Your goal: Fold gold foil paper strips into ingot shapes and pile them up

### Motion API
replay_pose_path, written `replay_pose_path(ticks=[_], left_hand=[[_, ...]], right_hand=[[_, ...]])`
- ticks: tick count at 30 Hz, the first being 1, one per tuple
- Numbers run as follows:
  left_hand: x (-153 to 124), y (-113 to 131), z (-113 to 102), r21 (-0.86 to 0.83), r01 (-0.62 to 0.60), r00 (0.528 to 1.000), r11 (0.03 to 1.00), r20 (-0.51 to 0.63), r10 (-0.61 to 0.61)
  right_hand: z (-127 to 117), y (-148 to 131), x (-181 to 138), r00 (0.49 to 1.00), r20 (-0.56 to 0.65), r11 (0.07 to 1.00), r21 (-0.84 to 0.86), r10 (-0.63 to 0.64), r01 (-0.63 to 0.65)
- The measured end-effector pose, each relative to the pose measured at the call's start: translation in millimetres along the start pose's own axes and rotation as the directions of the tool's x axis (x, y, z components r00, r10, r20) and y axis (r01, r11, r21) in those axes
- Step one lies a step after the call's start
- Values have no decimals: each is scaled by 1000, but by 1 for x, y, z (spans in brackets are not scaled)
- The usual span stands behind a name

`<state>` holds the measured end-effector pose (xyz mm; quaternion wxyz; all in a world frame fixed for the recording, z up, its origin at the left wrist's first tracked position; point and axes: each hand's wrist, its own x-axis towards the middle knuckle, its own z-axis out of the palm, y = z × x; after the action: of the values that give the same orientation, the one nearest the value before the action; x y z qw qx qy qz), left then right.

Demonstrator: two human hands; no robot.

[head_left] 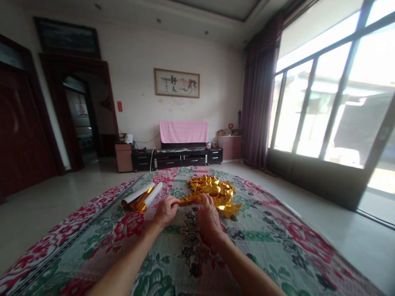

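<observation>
Between my two hands stretches a narrow piece of gold foil paper (189,200). My left hand (167,210) pinches its left end, with the fingers closed. At the other end, my right hand (208,209) has its fingers bent over the foil and closed on it. Just beyond and to the right lies a heap of folded gold foil pieces (216,188), close to my right fingers. Left of my hands rest curled gold and white foil sheets (145,198), loosely rolled. My palms and the undersides of my fingers are hidden.
A floral cloth (173,263) covers the broad surface under my hands. Across the room stands a low black cabinet (173,161) with a pink cloth (184,132) above it. Tall windows (324,107) and a purple curtain (259,94) line the right side.
</observation>
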<state>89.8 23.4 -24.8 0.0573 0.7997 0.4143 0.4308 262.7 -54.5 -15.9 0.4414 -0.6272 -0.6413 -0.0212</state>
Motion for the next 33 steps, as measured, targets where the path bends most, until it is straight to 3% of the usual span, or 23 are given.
replay_pose_path(ticks=[3,9,20,33], left_hand=[[8,-11,-2,59,84,995,995,-50,-81],[33,-23,5,233,178,983,956,7,-184],[73,-42,31,279,191,977,941,34,-208],[82,-50,43,287,219,963,932,89,-254]], right_hand=[[10,-6,6,994,100,999,-10,36,-35],[29,-11,16,967,255,995,-94,8,17],[34,-4,18,985,159,990,-131,65,-44],[33,-5,19,983,151,986,-146,105,-83]])
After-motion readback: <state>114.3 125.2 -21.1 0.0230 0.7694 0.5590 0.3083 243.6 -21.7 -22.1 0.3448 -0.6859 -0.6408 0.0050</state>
